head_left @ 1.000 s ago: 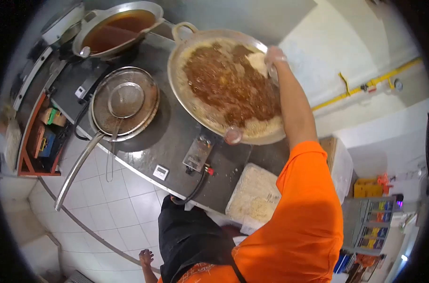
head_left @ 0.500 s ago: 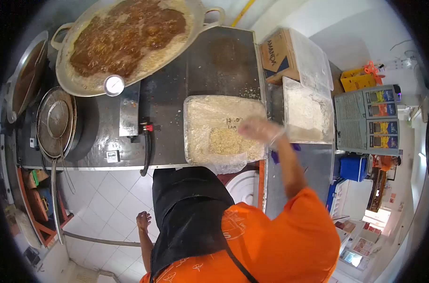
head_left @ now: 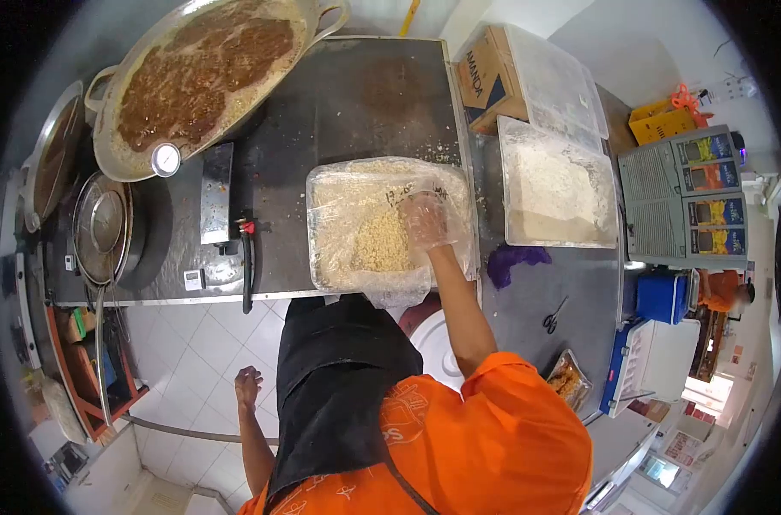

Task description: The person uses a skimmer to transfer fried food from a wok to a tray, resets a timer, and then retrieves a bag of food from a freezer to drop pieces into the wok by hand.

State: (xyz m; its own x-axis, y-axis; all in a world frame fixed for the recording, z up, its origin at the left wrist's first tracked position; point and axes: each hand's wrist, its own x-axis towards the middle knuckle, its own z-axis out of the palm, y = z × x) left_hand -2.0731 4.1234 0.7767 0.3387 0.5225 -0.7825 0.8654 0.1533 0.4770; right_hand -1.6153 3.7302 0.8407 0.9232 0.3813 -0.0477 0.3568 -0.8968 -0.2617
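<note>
My right hand (head_left: pixel 426 223), in a clear plastic glove, is down in the plastic-lined tub (head_left: pixel 315 227) on the dark worktop. Pale yellow crumbs (head_left: pixel 382 245) fill the tub, with the clear plastic bag (head_left: pixel 356 178) and its black handwriting bunched around my wrist. Plastic and crumbs hide the fingertips. Off to the side, my left hand (head_left: pixel 248 386) hangs over the tiled floor, fingers loosely curled and apart, holding nothing.
Left of the tub stands a large pan (head_left: pixel 202 77) of bubbling brown oil with a dial thermometer (head_left: pixel 166 160). A strainer (head_left: pixel 101 223) rests over a pot. To the right are a bin of white flour (head_left: pixel 558 193), purple cloth (head_left: pixel 515 262) and scissors (head_left: pixel 555 318).
My right hand has gone from above the tub's right side down into the crumbs and plastic. The view has turned slightly to the right. My left hand still hangs at the side.
</note>
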